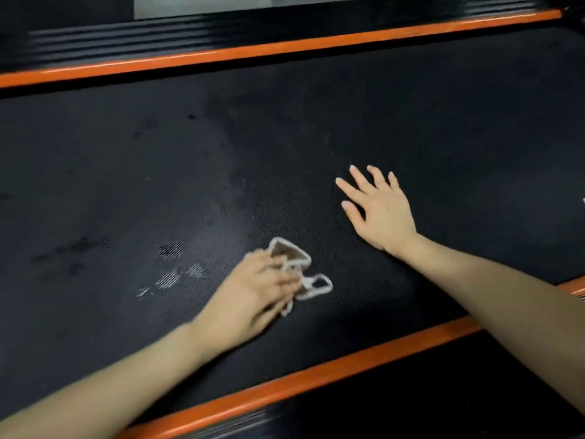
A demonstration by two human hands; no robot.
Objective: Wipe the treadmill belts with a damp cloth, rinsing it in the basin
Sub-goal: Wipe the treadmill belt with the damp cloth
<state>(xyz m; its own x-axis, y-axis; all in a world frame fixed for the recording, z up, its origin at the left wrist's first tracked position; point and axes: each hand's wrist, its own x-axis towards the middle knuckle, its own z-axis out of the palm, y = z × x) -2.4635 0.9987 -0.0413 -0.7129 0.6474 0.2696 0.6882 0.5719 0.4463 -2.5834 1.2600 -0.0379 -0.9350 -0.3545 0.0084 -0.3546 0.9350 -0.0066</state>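
A black textured treadmill belt (285,147) fills most of the view, with wet and pale smudges left of centre. My left hand (253,289) grips a small crumpled grey-white cloth (297,267) and holds it down on the belt near the front. My right hand (376,207) lies flat on the belt to the right, fingers spread and straight, holding nothing. No basin is in view.
An orange side rail (278,49) runs along the far edge of the belt, with a ribbed black step behind it. A second orange rail (316,375) borders the near edge, with black deck below it.
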